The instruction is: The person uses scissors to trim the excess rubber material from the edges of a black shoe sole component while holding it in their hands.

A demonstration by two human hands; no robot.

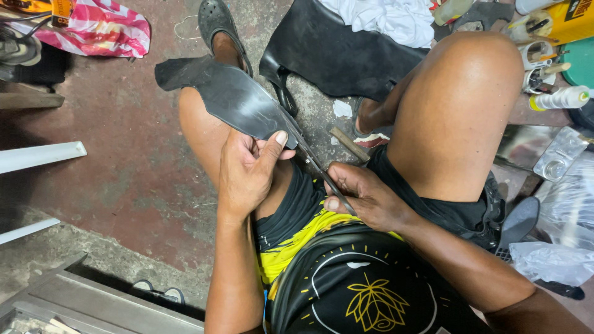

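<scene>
While the left hand (247, 170) closes on the near edge of a black rubber sheet (229, 96), thumb pressed flat on top and fingers curled beneath, the right hand (365, 198) is wrapped shut around the handles of a pair of scissors (315, 166). The blades run up to the sheet's edge just beside the left thumb, so the work in hand looks like cutting along that edge. The next move seems to call for keeping the sheet taut and the thumb clear of the blades. The sheet lies across the left thigh, its far end over a dark clog (216, 21). Beyond it a larger black sheet (334, 52) lies on the floor, with a white squeeze bottle (560, 99) off to the right.
</scene>
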